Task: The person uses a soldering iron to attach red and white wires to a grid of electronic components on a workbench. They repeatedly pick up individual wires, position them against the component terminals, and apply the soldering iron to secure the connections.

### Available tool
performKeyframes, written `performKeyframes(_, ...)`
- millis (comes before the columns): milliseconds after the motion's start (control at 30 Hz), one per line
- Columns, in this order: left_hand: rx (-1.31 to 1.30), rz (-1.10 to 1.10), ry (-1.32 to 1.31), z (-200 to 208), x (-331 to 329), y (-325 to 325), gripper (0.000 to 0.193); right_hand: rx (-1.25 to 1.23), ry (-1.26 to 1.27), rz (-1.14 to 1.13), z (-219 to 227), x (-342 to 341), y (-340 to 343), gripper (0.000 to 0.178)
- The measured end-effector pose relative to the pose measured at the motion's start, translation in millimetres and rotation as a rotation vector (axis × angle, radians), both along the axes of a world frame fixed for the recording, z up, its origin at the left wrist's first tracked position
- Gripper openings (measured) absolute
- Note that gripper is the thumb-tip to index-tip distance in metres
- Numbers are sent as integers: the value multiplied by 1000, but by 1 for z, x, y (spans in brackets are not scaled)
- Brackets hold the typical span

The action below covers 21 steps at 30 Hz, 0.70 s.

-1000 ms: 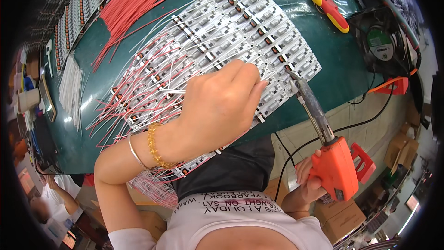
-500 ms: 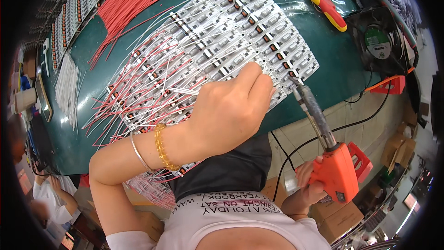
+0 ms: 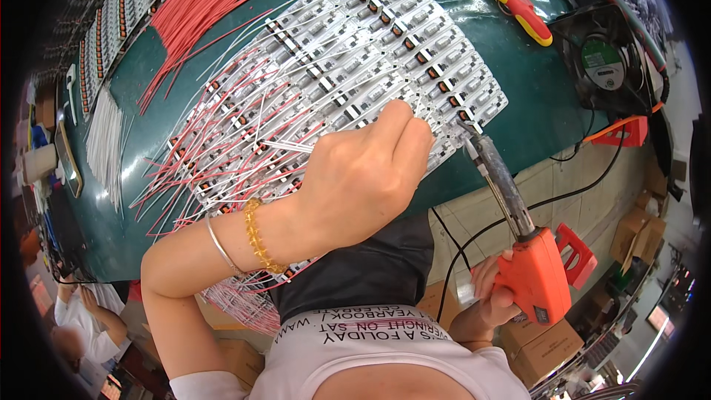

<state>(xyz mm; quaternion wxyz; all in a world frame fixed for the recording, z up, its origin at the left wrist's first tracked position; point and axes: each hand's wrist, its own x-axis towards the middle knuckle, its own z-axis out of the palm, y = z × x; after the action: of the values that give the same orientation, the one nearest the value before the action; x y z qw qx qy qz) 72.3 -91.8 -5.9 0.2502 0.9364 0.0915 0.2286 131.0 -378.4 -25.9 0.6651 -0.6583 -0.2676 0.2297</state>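
Observation:
My left hand [image 3: 363, 178] rests fingers-down on a sheet of small white circuit boards [image 3: 385, 44] that carry red and white wires, and it pinches a thin white wire [image 3: 289, 146] against the boards near their right edge. My right hand [image 3: 492, 300] grips the orange handle of a soldering gun [image 3: 537, 274]. Its long metal barrel reaches up to the boards, and the tip [image 3: 466, 130] touches them just right of my left fingertips.
A bundle of loose red wires [image 3: 200, 7] lies at the back on the green table [image 3: 541, 96]. A red and yellow screwdriver [image 3: 522, 11] and a small black fan [image 3: 603, 59] sit at the right. White wires [image 3: 104, 141] lie at the left. Cardboard boxes [image 3: 544, 348] stand below.
My left hand has slid a little to the right along the boards. The soldering gun's tip has stayed at the boards' right edge.

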Motion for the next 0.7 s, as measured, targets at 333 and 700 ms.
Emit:
performKeyframes(333,3,19,-10,0,1,0,15,92,-55,5,7,5,19,71)
performKeyframes(700,43,1,23,0,4,-2,12,-12,115,-147,-34,-3,-54,69)
